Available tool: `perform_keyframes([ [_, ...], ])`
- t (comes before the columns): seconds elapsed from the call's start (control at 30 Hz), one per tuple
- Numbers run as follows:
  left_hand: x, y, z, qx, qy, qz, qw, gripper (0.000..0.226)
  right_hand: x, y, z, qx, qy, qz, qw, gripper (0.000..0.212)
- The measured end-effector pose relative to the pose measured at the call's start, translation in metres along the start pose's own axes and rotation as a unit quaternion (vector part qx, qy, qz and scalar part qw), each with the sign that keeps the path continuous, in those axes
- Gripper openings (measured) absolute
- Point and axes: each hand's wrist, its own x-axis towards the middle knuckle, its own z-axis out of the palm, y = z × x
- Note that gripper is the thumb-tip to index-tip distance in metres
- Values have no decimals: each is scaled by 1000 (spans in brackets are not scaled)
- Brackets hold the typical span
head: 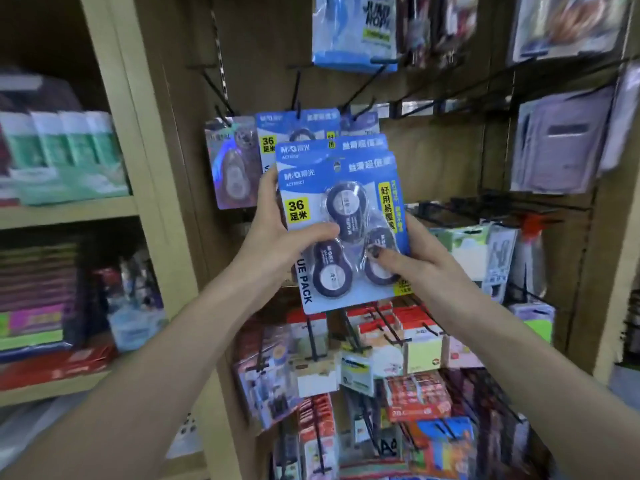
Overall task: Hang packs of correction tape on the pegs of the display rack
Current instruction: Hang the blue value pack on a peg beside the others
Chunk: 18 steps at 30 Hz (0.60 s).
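Wood-tone panelling backs a shop display rack [446, 109] w/ black wire pegs; a pale wooden shelf unit [69, 211] stands to its left, stocked w/ green-white packets up top and stacked coloured boxes lower down, all blurred.

Both hands hold a small stack of blue correction tape packs [341, 230] in front of the rack, mid-height. At least 2 packs in the stack: front one plus a second card edge showing above it. Front pack shows 3 dark tape dispensers under a clear blister and a yellow "36" label.

Left hand [277, 233] grips the stack's left edge, thumb pressed across the front. Right hand [412, 258] grips the lower right edge, thumb on the blister, fingers behind.

Behind the stack, one matching blue pack [294, 128] hangs on a peg [298, 88], w/ another blue card partly hidden to its right. One purple-toned single-dispenser pack [232, 161] hangs left of it.

Lower pegs carry red-white packs and sticky notes [424, 351]; count unclear, too blurred.
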Motion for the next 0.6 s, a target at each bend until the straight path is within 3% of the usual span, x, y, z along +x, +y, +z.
perform_keyframes([
  [0.2, 33, 30, -13, -4, 6, -9, 1000, 86, 50, -22, 8, 5, -3, 8, 1000, 38],
  [0.6, 77, 52, -30, 32, 14, -46, 998, 62, 102, -27, 24, 24, 18, 31, 999, 35],
])
